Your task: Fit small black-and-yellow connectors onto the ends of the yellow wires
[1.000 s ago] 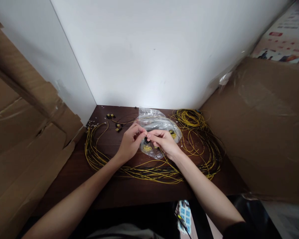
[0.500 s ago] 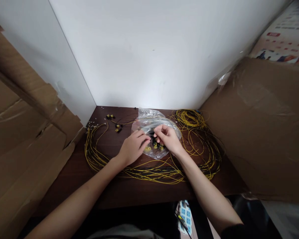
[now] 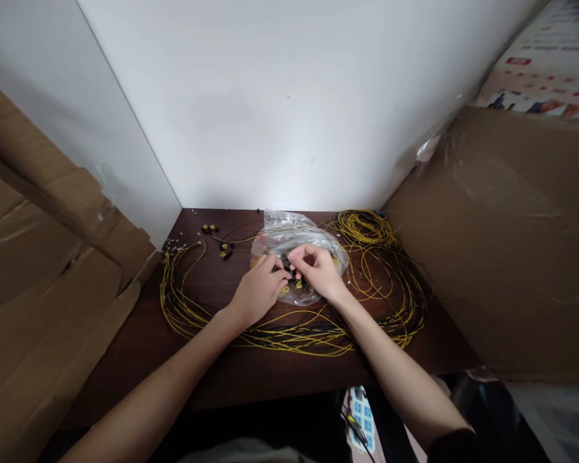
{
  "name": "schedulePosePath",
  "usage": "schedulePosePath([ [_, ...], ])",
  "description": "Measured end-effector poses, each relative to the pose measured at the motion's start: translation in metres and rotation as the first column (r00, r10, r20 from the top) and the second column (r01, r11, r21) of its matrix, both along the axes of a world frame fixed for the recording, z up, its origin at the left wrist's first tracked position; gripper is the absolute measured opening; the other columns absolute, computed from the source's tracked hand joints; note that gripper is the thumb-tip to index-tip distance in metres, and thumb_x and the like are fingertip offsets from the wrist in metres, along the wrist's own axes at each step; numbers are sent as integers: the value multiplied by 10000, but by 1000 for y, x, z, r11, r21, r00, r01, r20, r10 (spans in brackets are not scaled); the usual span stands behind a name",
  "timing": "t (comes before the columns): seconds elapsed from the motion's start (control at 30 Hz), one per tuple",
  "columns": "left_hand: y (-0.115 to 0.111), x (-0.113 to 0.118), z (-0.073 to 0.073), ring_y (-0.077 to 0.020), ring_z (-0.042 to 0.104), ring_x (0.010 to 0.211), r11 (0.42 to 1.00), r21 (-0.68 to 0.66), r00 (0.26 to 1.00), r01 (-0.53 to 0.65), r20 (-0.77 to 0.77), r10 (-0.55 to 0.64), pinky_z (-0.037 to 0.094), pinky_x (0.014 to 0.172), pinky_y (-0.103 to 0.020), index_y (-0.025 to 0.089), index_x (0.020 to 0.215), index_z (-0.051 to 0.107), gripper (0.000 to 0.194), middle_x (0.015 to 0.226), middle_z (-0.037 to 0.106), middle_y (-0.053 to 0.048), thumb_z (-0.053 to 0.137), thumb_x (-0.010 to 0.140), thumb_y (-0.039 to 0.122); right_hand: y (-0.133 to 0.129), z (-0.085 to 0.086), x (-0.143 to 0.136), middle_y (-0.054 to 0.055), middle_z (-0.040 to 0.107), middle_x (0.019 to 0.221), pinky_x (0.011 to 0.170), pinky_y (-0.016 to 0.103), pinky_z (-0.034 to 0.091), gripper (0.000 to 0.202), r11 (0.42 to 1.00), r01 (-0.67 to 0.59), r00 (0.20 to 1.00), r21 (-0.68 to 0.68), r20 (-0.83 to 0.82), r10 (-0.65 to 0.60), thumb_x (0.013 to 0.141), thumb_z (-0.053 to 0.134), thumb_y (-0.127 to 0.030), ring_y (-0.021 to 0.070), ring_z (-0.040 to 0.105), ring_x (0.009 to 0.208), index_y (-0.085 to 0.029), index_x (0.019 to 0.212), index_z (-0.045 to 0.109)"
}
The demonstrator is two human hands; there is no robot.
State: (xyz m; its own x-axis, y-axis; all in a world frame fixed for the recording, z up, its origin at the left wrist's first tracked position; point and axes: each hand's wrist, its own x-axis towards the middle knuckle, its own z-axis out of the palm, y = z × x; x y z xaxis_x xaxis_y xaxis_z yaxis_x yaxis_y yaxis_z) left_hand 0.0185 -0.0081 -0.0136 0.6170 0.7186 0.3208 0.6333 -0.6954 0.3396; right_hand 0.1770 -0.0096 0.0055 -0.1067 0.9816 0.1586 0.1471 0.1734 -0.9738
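Observation:
Over a clear plastic bag (image 3: pixel 282 223) my two hands almost meet. My left hand (image 3: pixel 258 290) is closed, its thumb and fingers pinched at something small and dark that I cannot make out. My right hand (image 3: pixel 319 273) pinches too, thumb against forefinger; what sits in that grip is too small to tell. Small black and yellow connectors (image 3: pixel 299 283) lie in or on the bag just below the fingertips. A thin wire (image 3: pixel 255 238) runs across the bag behind my hands.
Yellow and black wires (image 3: pixel 294 341) curve around the front of the brown table (image 3: pixel 212 273). A coil of yellow wire (image 3: pixel 367 226) lies at the back right. Several loose connectors (image 3: pixel 225 249) sit at the left. Cardboard (image 3: pixel 502 257) flanks both sides, and a white panel (image 3: pixel 280 128) stands behind.
My right hand has shifted left, closer to my left hand, so the fingertips are nearly together. The view has also moved slightly.

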Motion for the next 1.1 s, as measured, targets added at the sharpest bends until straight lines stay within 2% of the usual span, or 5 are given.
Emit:
schedulePosePath([
  [0.17, 0, 1, 1, -201, 463, 945, 1000, -14, 1000, 27, 3, -27, 422, 850, -359, 191, 868, 667, 247, 974, 506, -66, 422, 876, 226, -2, 2, -2, -14, 563, 606, 460, 200, 427, 246, 1000, -20, 1000, 0, 5, 20, 768, 575, -389, 65, 482, 452, -147, 723, 575],
  [0.33, 3, -4, 5, -195, 474, 947, 994, -86, 997, 70, 31, -68, 421, 860, -357, 206, 856, 679, 217, 973, 520, -56, 469, 857, 261, -3, 3, -3, -15, 561, 607, 455, 193, 426, 256, 1000, -15, 1000, 1, 4, 15, 759, 585, -395, 59, 468, 453, -142, 723, 580],
  [0.5, 6, -7, 8, -202, 481, 963, 982, -156, 994, 110, 25, -107, 421, 862, -352, 211, 873, 688, 196, 978, 542, -62, 496, 836, 227, -4, 4, -3, -12, 574, 602, 454, 199, 424, 256, 1000, -16, 1000, -8, 15, 16, 757, 588, -402, 65, 474, 450, -148, 730, 583],
  [0.77, 6, -5, 8, -194, 482, 944, 982, -148, 992, 121, 38, -117, 411, 860, -344, 193, 795, 679, 214, 946, 558, -59, 471, 844, 199, -4, 5, -3, -12, 579, 597, 461, 200, 418, 252, 1000, -9, 1000, -7, 16, 9, 755, 590, -401, 68, 472, 455, -150, 728, 584],
  [1.1, 7, -17, 17, -215, 457, 1050, 944, -211, 966, 255, 1, -260, 387, 908, -359, 244, 925, 689, 179, 1096, 524, -66, 555, 806, 241, -3, 3, -3, 0, 589, 625, 461, 208, 422, 250, 999, -29, 999, -45, -18, 28, 746, 598, -398, 72, 476, 471, -149, 731, 592],
])
